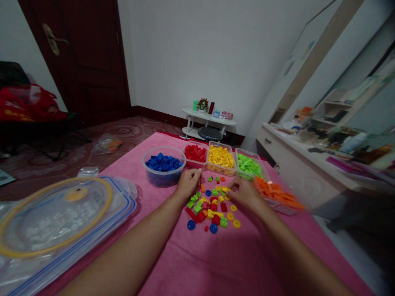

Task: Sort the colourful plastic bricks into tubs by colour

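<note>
A loose pile of small plastic building bricks [212,207] in red, green, yellow and orange lies on the pink cloth, with blue wheel-like rings [213,228] and yellow rings [236,223] around it. At the pile's left far side is my left hand [188,183], its fingers curled together beside a small red piece. What it holds, if anything, is hidden. My right hand [243,192] is at the right side, fingertips bent in a pinch by the yellow pieces [222,190]. Whatever is between those fingers is too small to make out.
Beyond the pile stand a round tub of blue bricks [163,163] and boxes of red [196,153], yellow [220,157] and green bricks [248,164]. An orange-brick box [277,195] sits right of my right hand. A yellow-rimmed lid [106,193] lies on plastic bags at left.
</note>
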Available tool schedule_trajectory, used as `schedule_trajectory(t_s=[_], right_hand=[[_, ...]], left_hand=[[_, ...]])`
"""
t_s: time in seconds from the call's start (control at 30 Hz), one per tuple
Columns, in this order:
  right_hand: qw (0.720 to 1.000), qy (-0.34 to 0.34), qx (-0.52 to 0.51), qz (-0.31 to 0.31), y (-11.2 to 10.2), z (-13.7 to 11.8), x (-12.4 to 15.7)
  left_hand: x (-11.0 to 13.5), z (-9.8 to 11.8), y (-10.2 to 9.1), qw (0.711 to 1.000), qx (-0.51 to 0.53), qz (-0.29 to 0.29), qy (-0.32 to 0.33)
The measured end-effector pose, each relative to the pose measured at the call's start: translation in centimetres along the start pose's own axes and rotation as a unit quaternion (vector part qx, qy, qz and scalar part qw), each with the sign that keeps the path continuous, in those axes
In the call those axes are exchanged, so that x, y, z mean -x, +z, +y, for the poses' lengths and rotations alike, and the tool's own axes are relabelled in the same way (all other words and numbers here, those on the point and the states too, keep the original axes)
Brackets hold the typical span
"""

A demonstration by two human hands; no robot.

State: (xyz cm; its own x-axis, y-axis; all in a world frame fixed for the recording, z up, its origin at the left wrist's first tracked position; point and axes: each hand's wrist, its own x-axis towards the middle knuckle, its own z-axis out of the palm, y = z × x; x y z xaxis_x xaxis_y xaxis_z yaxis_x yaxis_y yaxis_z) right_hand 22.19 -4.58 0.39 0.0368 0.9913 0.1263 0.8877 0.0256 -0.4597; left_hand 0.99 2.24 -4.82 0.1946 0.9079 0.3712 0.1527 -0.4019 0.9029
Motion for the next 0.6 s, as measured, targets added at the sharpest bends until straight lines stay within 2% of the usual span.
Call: schedule_trajectory(t_s=[0.13,0.23,0.3,0.4,0.47,0.53,0.6], right_hand=[[1.0,-0.02,0.023,0.008,1.4,0.0,1.9],[0.999,-0.023,0.037,0.011,1.5,-0.2,2.0],[0.998,-0.017,0.051,-0.011,0.5,-0.5,1.2],[0.997,-0.004,0.069,-0.031,-2.2,-1.4,-1.0],[0.998,0.0,0.054,0.017,-4.1,-2.3,-2.8],[0.991,-0.009,0.013,0.136,-5.3,-2.9,-4.2],[0.971,-0.031,-0.027,0.234,-5.3,-3.1,-5.0]], left_hand=[[0.0,0.1,-0.1,1.0,-0.012,0.005,0.001],[0.0,0.1,-0.1,1.0,-0.008,0.004,-0.002],[0.0,0.0,0.0,1.0,-0.003,0.002,-0.006],[0.0,0.0,0.0,1.0,-0.005,0.002,-0.006],[0.0,0.0,-0.1,1.0,-0.009,0.003,-0.006],[0.0,0.1,-0.1,1.0,-0.009,0.003,-0.005],[0.0,0.1,-0.1,1.0,-0.004,0.003,-0.005]])
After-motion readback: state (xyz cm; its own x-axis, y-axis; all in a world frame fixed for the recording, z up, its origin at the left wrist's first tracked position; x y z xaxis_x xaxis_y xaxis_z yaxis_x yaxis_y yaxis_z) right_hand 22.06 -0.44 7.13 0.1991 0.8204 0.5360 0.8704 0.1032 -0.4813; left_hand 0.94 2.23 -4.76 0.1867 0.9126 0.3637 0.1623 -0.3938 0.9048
